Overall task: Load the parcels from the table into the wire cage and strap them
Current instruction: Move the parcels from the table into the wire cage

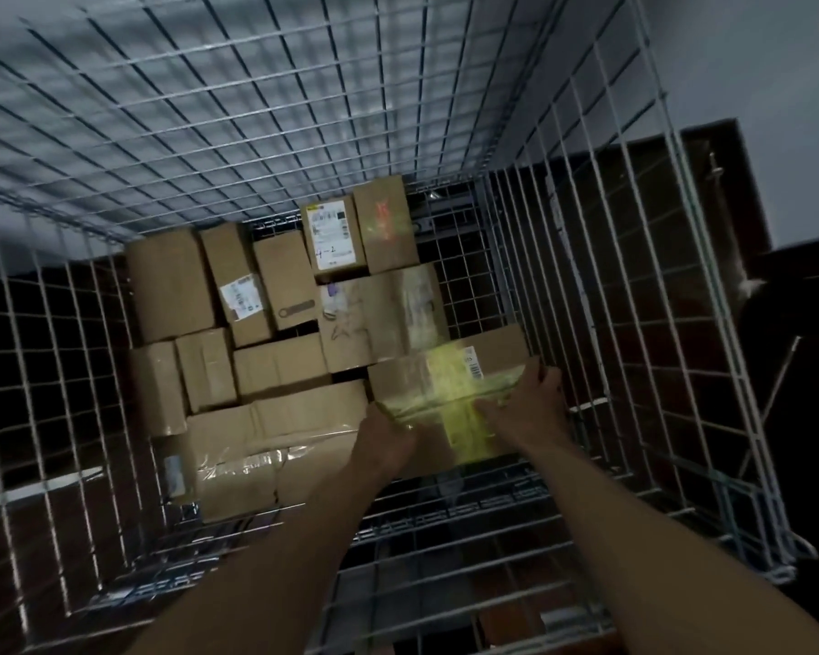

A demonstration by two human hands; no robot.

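Arms reach into cage (587, 257); left grip (383, 434), right grip (528, 401) clasp parcel (445, 387).

We grip one parcel (445, 385) inside the wire cage (601, 295): left hand (388, 434) at its near left edge, right hand (526, 404) at its near right corner. Just beyond the grip lies a wide parcel (379, 319). Behind that, a labelled parcel (334, 236) stands beside a taller parcel (386, 224). Left of the grip lies a long parcel (303, 411), with a large parcel (251, 465) nearer us. The cage's side mesh is near on the right.
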